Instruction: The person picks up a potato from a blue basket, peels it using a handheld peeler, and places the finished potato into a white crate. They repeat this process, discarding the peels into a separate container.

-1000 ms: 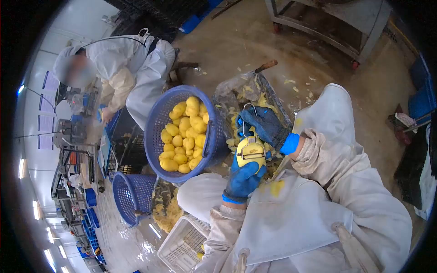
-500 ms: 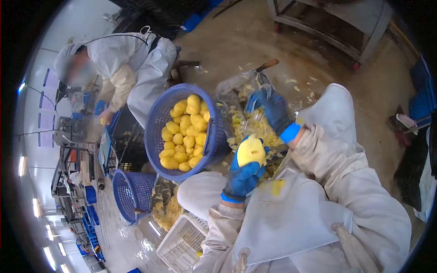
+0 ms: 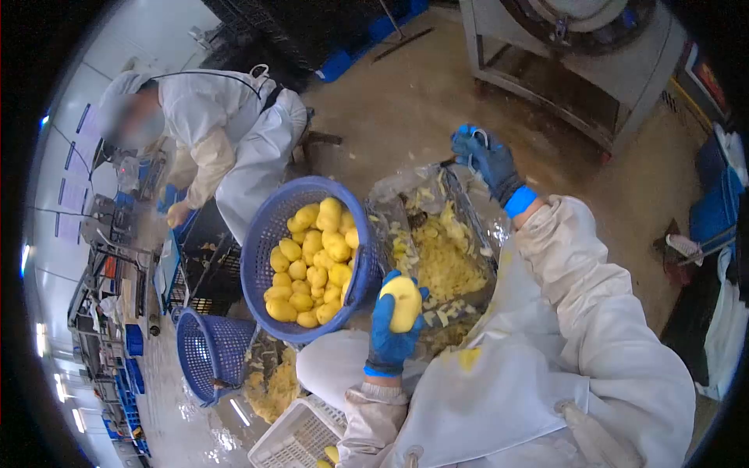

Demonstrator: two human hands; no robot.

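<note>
My left hand [image 3: 388, 331], in a blue glove, grips a peeled yellow potato [image 3: 403, 303] just right of the blue basket's rim [image 3: 257, 257]. That basket is heaped with several peeled potatoes [image 3: 312, 261]. My right hand [image 3: 485, 158], also blue-gloved, is raised far out past the crate and holds a metal peeler [image 3: 473, 142]. Between the hands sits a plastic-lined crate [image 3: 473, 226] full of yellow peelings [image 3: 441, 265].
A co-worker in white [image 3: 226, 132] bends over a dark crate [image 3: 204, 257] at the left. An empty blue basket [image 3: 211, 351] and a white crate [image 3: 300, 437] lie on the wet floor, with peel scraps [image 3: 273, 386] between. A metal machine [image 3: 577, 54] stands at the top right.
My right hand lifted the peeler off the potato and swung up and away past the crate. My left hand drew the potato down and left, nearer the blue basket.
</note>
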